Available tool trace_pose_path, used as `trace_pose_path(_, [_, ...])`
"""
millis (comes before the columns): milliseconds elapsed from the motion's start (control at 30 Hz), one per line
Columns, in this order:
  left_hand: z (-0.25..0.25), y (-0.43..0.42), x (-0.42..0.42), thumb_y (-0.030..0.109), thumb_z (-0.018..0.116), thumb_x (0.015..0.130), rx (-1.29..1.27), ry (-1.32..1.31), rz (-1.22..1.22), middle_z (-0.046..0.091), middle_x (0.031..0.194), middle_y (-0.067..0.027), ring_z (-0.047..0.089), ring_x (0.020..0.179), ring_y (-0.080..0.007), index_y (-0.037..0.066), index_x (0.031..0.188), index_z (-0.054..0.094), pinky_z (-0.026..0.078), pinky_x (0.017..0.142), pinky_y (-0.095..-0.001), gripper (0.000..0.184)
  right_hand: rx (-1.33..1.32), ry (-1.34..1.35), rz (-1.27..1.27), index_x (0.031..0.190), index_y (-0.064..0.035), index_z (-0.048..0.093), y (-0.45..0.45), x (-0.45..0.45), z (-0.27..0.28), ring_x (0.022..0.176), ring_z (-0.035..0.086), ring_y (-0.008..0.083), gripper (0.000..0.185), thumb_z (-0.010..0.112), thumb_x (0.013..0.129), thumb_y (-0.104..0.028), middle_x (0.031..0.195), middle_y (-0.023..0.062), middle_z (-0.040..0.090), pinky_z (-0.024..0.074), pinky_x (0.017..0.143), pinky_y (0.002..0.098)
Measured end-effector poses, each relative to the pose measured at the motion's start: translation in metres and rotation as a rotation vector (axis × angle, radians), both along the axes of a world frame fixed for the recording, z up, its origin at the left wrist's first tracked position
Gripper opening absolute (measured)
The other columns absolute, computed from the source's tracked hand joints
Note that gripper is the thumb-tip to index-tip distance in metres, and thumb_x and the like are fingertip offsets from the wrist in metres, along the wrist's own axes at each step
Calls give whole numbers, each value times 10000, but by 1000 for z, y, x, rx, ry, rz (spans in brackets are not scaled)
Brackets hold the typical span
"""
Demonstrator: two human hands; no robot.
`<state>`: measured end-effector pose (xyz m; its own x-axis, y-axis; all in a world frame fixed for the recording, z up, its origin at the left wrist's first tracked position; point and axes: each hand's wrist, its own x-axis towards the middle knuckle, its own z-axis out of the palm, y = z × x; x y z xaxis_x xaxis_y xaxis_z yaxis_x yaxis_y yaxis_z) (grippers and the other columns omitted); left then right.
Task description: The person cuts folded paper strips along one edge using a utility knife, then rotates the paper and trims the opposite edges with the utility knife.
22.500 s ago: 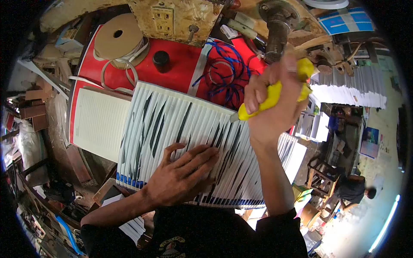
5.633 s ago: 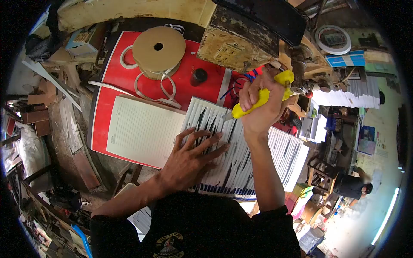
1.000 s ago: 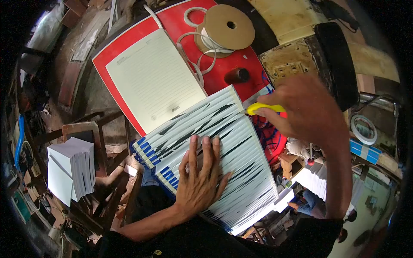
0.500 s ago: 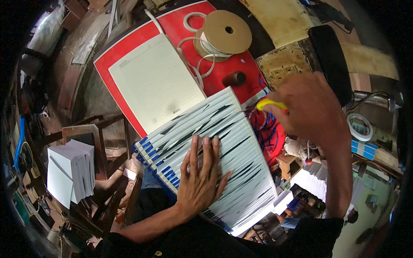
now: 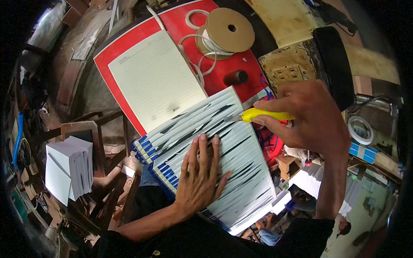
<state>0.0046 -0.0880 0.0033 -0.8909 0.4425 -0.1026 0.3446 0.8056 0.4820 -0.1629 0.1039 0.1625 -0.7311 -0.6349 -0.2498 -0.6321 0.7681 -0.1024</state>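
Note:
My right hand (image 5: 301,116) is closed round a yellow cutter knife (image 5: 266,115). Its blade lies over the upper right edge of a row of book blocks (image 5: 254,150), whose pale spines show dark streaks and blue bands at the lower left end. My left hand (image 5: 200,178) rests flat on these spines, palm down, with its fingers spread towards the upper part of the row. A lined cream sheet (image 5: 155,77) lies on the red board (image 5: 107,73), just above and left of the row.
A cardboard spool of white ribbon (image 5: 241,28) and a dark cylinder (image 5: 235,77) stand on the board. A worn box with sockets (image 5: 286,64) is beyond. Blue cord (image 5: 269,142) lies right of the row. Stacked white books (image 5: 71,167) stand at left; another person's head (image 5: 344,226) shows lower right.
The knife in my right hand was off the row's edge half a second ago, its blade out of view. It has moved left and down onto the spines. My left hand has stayed in place.

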Motion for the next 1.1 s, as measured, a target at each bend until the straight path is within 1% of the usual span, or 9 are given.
trace_pose_path(67, [2, 0, -1, 511, 631, 932, 105, -9, 33, 228, 1606, -290, 213, 1492, -449, 24, 1589, 283, 181, 1195, -509, 889, -14, -7, 12, 1008, -168, 812, 5, -2, -7, 561, 578, 223, 212, 813, 826, -276, 648, 79, 602, 414, 540, 387])
trace_pose_path(200, [5, 1, 0, 529, 629, 926, 67, 14, 51, 236, 1606, -282, 182, 1496, -481, 32, 1586, 299, 126, 1199, -554, 890, 74, 0, -23, 1014, -165, 810, 8, -7, -7, 550, 553, 241, 212, 801, 838, -282, 648, 83, 594, 412, 542, 391])
trace_pose_path(367, [5, 2, -2, 544, 615, 927, 55, 3, 57, 231, 1604, -287, 126, 1502, -543, 45, 1580, 324, 35, 1176, -654, 872, 46, 180, -20, 995, -167, 802, 12, -4, -3, 727, 597, 278, 192, 770, 861, -302, 718, 92, 623, 443, 710, 425])
trace_pose_path(467, [7, 1, -3, 547, 614, 927, 40, 5, 50, 221, 1603, -290, 128, 1503, -544, 42, 1580, 320, 40, 1171, -658, 876, 169, 23, -95, 986, -163, 798, 7, -10, -12, 799, 604, 278, 208, 767, 861, -326, 748, 87, 621, 439, 784, 434])
trace_pose_path(600, [3, -1, 0, 551, 617, 923, 24, 19, 31, 216, 1600, -295, 140, 1503, -533, 41, 1579, 321, 57, 1172, -646, 882, 408, 149, 43, 996, -157, 798, 5, -6, -30, 792, 600, 271, 234, 765, 863, -347, 743, 81, 618, 444, 783, 430])
trace_pose_path(733, [-1, 0, 3, 575, 519, 958, 51, 15, 50, 153, 1614, -346, 96, 1525, -513, 62, 1605, 269, 14, 1191, -617, 863, 221, 92, -73, 995, -146, 806, 0, -5, 14, 698, 603, 266, 235, 790, 838, -320, 700, 81, 621, 454, 729, 429])
trace_pose_path(900, [1, 0, 1, 594, 520, 951, 4, 12, 22, 147, 1607, -367, 84, 1527, -501, 69, 1603, 278, 8, 1197, -606, 872, -42, 112, 23, 999, -148, 814, 4, -8, 7, 606, 590, 256, 218, 808, 823, -276, 675, 94, 623, 441, 623, 417])
trace_pose_path(967, [0, 0, 0, 599, 521, 948, 0, 3, 34, 146, 1607, -368, 88, 1526, -499, 74, 1603, 282, 4, 1197, -604, 872, -62, -21, -33, 1001, -161, 815, -1, -11, -1, 614, 588, 269, 205, 806, 830, -274, 673, 104, 621, 431, 606, 410])
trace_pose_path(1100, [3, 0, -1, 581, 605, 924, 61, 24, 76, 217, 1584, -339, 188, 1483, -474, 78, 1573, 351, 102, 1191, -567, 860, -9, -29, -34, 983, -158, 811, 0, -15, -11, 627, 589, 292, 202, 812, 822, -280, 659, 110, 602, 441, 620, 407])
